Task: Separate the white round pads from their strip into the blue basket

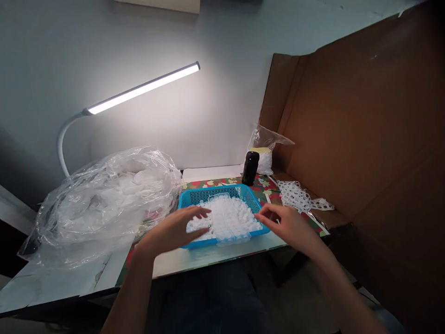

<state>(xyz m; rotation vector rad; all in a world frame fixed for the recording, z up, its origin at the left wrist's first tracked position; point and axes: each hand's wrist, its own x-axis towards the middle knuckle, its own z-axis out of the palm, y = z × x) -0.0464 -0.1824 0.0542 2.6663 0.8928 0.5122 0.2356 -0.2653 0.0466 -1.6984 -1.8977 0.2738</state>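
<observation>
A blue plastic basket (205, 242) stands at the table's front, full of small white pieces (245, 211). Across them lies a translucent, bumpy sheet or tray (227, 220), its near end over the basket's front rim. My left hand (179, 227) is over the basket's left side, thumb and fingers apart, with nothing between them. At the right rim is my right hand (283, 222), its fingers curled and the tips brought together in a pinch. Whatever may be between those fingertips is too small to make out.
A big clear bag of white items (114, 199) fills the left. Behind the basket stand a black bottle-like object (250, 168) and a smaller bag of white pieces (264, 160). White perforated sheets (295, 195) lie right, beside a tall cardboard panel (361, 116). A lit lamp (146, 87) hangs above.
</observation>
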